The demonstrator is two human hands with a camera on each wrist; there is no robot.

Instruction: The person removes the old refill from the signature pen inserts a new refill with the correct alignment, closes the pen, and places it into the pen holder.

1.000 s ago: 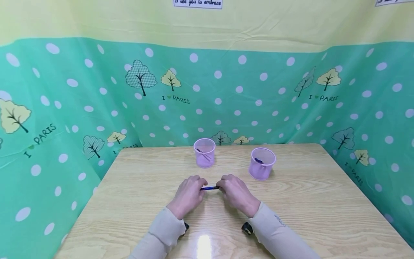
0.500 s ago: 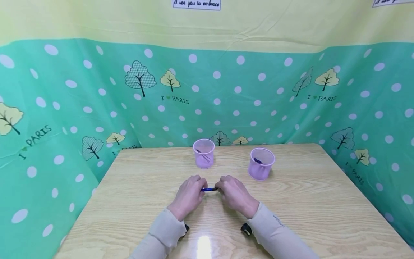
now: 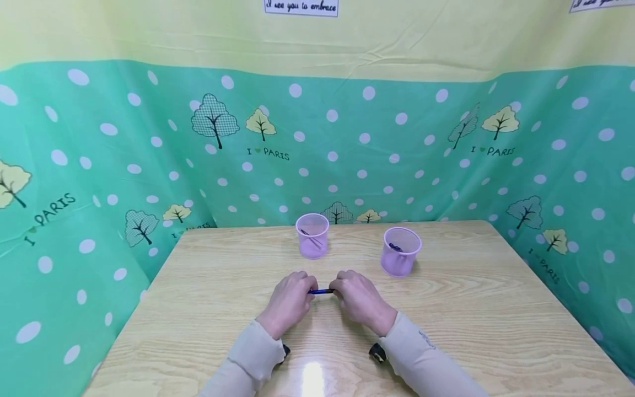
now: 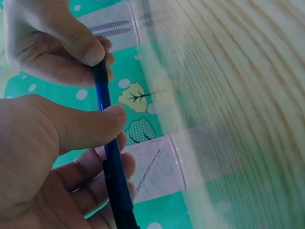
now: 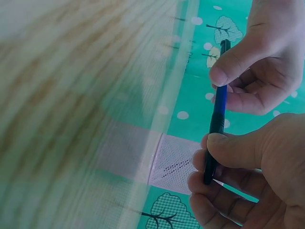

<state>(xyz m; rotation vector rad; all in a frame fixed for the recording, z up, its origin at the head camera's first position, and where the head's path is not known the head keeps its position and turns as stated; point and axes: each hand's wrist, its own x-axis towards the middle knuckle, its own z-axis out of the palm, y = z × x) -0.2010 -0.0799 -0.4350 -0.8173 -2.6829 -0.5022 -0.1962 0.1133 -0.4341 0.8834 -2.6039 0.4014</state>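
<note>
A blue pen with a black grip section lies level between my two hands, above the table. My left hand holds the clip end of the barrel. In the left wrist view its thumb presses on the blue barrel, and its fingers lie behind. My right hand pinches the black end between thumb and fingers. The right wrist view shows that black grip section running into the right fingers. A short stretch of the pen shows between the hands.
Two lilac mesh cups stand on the wooden table beyond the hands. The left cup contains thin stick-like things; the right cup has small dark blue pieces inside. A green patterned curtain hangs behind the table.
The hands keep their hold on the pen, and the gap between them has narrowed slightly. The head view has shifted a little.
</note>
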